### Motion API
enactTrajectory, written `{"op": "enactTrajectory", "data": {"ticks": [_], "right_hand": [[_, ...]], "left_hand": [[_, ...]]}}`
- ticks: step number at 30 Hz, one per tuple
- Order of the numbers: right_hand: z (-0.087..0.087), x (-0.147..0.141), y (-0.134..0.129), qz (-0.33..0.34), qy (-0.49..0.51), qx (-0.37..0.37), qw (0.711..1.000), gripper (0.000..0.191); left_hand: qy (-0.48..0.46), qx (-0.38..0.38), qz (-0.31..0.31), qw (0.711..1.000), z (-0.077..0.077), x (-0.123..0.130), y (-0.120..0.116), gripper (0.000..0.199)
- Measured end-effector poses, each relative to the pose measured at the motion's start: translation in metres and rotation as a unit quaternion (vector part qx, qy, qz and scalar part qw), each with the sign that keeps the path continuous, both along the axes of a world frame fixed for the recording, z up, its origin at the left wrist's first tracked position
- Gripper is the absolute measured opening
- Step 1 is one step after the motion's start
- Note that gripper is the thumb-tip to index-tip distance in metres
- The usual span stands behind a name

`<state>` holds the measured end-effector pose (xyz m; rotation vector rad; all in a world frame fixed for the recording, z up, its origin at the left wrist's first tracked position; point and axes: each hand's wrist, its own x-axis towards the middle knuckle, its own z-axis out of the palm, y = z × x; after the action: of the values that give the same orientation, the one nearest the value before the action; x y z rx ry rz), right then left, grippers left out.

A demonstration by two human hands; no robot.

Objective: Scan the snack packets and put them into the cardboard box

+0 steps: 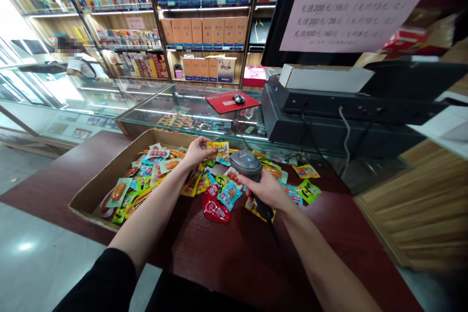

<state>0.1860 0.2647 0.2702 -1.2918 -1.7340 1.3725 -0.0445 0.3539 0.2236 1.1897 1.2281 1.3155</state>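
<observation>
Currently, your left hand (197, 152) pinches a yellow packet (220, 146) just beside the scanner (245, 162) your right hand (263, 186) grips. Other packets (229, 197) lie boxed and loose on the counter (204, 263); how many are done is unclear.

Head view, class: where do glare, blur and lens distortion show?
Head view throughout: a glare spot on the floor, light streaks across the glass counter; small writing on the sign is soft, the scanner clearer; shelf uprights splay outward at the top, likely wide-angle stretch.
</observation>
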Motion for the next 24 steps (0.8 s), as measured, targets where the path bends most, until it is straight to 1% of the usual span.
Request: {"op": "enactTrajectory", "data": {"ticks": [9, 13, 16, 20, 22, 24], "right_hand": [[0.0, 0.0, 0.0, -0.011, 0.014, -0.01, 1.0, 0.027], [0.0, 0.0, -0.001, -0.01, 0.017, -0.011, 1.0, 0.028], [0.002, 0.002, -0.002, -0.001, 0.019, 0.003, 1.0, 0.029], [0.006, 0.002, -0.005, -0.003, -0.001, 0.014, 1.0, 0.031], [0.009, 0.001, -0.007, -0.008, -0.007, 0.016, 1.0, 0.032], [0.01, -0.001, -0.009, -0.003, -0.003, 0.021, 1.0, 0.032]], "left_hand": [[0.007, -0.002, -0.009, 1.0, 0.002, -0.002, 0.0, 0.04], [0.002, 0.013, -0.006, 1.0, 0.001, -0.001, 0.0, 0.039], [0.002, 0.026, -0.007, 1.0, 0.004, 0.0, 0.0, 0.041], [0.009, 0.043, 0.012, 0.999, 0.016, -0.006, -0.002, 0.041], [0.01, 0.048, 0.03, 0.998, 0.025, -0.017, -0.006, 0.043], [0.014, 0.052, 0.053, 0.997, 0.034, -0.035, -0.014, 0.045]]}}
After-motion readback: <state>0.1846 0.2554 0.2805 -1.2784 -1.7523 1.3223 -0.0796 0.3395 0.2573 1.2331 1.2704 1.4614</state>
